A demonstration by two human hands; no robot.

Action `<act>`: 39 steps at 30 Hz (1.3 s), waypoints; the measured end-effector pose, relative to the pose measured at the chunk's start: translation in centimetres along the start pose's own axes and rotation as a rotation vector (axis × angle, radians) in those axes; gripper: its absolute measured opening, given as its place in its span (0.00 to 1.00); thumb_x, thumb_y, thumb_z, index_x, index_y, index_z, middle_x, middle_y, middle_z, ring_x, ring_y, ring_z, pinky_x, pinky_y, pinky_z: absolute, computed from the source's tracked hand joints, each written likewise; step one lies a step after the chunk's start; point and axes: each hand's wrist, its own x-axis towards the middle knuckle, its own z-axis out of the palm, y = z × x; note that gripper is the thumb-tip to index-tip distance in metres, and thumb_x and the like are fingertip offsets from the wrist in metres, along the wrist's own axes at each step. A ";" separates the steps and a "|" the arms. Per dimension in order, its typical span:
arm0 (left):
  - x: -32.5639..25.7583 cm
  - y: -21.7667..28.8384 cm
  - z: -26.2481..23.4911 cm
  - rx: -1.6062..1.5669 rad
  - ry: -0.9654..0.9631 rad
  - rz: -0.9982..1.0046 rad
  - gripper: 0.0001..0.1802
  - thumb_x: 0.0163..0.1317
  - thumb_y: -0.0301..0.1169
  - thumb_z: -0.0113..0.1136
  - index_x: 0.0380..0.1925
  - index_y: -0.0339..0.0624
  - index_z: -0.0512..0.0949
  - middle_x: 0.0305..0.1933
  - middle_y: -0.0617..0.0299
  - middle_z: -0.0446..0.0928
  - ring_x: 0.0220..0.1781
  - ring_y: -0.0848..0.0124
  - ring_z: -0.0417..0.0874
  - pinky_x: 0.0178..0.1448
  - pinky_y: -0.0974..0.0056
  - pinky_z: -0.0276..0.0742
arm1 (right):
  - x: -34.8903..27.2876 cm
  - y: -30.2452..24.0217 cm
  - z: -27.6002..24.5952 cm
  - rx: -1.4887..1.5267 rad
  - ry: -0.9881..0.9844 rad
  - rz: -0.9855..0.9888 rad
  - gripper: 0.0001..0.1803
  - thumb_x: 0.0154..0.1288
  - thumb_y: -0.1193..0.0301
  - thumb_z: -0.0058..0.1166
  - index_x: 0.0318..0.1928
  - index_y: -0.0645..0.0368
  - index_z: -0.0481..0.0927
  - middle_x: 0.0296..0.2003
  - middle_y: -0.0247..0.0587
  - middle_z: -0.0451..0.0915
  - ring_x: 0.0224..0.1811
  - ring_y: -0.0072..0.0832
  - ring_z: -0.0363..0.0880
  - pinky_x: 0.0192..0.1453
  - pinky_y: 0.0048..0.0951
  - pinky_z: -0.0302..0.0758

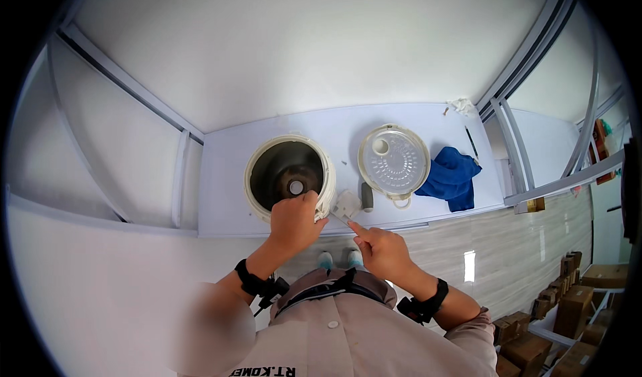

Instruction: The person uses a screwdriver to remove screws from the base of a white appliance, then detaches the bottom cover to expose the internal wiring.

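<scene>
Rice cooker [330,184] stands clasped at its near rim by the left grip [293,220], likely for steadiness; right grip's [386,251] hold unclear

A pale table [224,190] stands before a plain white wall [281,49], flanked by a light-grey metal frame [127,86] at its left end and a second metal frame [528,49] at its right. Beyond the latter lies another pale surface [545,143], while a broad white surface [100,263] fills the near left. A glossy floor [508,233] with grey, wood-like grain spreads to the right, a bright patch of reflected light [469,266] gleaming on it. Brown cardboard boxes [574,308] crowd the lower right corner in soft, even light
</scene>
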 end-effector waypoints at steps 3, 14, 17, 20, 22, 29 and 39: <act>0.0 -0.1 0.0 0.003 -0.005 0.000 0.25 0.50 0.40 0.83 0.32 0.39 0.75 0.29 0.49 0.83 0.33 0.46 0.87 0.36 0.47 0.79 | -0.1 -0.2 0.1 -0.218 0.032 -0.044 0.25 0.72 0.70 0.61 0.69 0.46 0.83 0.26 0.41 0.80 0.23 0.44 0.82 0.28 0.43 0.79; -0.3 -0.1 0.1 -0.013 -0.003 -0.006 0.24 0.51 0.41 0.83 0.34 0.39 0.77 0.32 0.49 0.84 0.35 0.45 0.87 0.37 0.47 0.79 | 0.2 4.4 2.7 1.101 -0.385 0.399 0.23 0.86 0.62 0.53 0.75 0.51 0.77 0.25 0.30 0.71 0.17 0.22 0.67 0.21 0.26 0.67; -0.4 -0.4 0.2 -0.003 -0.008 -0.021 0.24 0.51 0.41 0.83 0.35 0.39 0.78 0.32 0.49 0.84 0.35 0.45 0.87 0.37 0.47 0.79 | 0.8 4.4 1.4 1.474 -0.594 0.627 0.27 0.87 0.56 0.50 0.78 0.51 0.74 0.26 0.31 0.71 0.18 0.20 0.67 0.20 0.24 0.63; -0.5 -0.3 0.3 -0.017 0.014 -0.021 0.24 0.51 0.41 0.83 0.35 0.39 0.77 0.32 0.49 0.84 0.35 0.45 0.87 0.37 0.46 0.79 | 0.4 5.3 2.4 1.718 -0.671 0.679 0.30 0.86 0.52 0.50 0.80 0.52 0.71 0.27 0.31 0.71 0.19 0.19 0.67 0.21 0.23 0.61; -0.6 -0.5 0.4 -0.022 0.033 -0.018 0.24 0.51 0.40 0.82 0.35 0.39 0.77 0.32 0.49 0.84 0.35 0.45 0.87 0.37 0.46 0.79 | 0.4 5.2 2.6 1.753 -0.680 0.684 0.31 0.86 0.52 0.50 0.79 0.52 0.71 0.27 0.30 0.71 0.18 0.19 0.67 0.21 0.23 0.61; 0.1 0.1 -0.7 0.054 0.006 -0.063 0.18 0.50 0.36 0.76 0.34 0.40 0.78 0.31 0.49 0.83 0.36 0.44 0.87 0.38 0.45 0.80 | 1.7 5.0 1.8 1.003 -0.443 0.347 0.20 0.85 0.58 0.54 0.66 0.53 0.84 0.25 0.34 0.74 0.19 0.22 0.70 0.24 0.28 0.68; 0.4 -0.3 -2.2 0.037 0.031 -0.129 0.15 0.49 0.36 0.73 0.33 0.41 0.79 0.33 0.50 0.85 0.38 0.47 0.88 0.40 0.47 0.82 | 2.7 3.1 -0.8 0.002 0.177 -0.113 0.17 0.71 0.67 0.63 0.58 0.45 0.90 0.28 0.40 0.82 0.27 0.46 0.84 0.29 0.45 0.77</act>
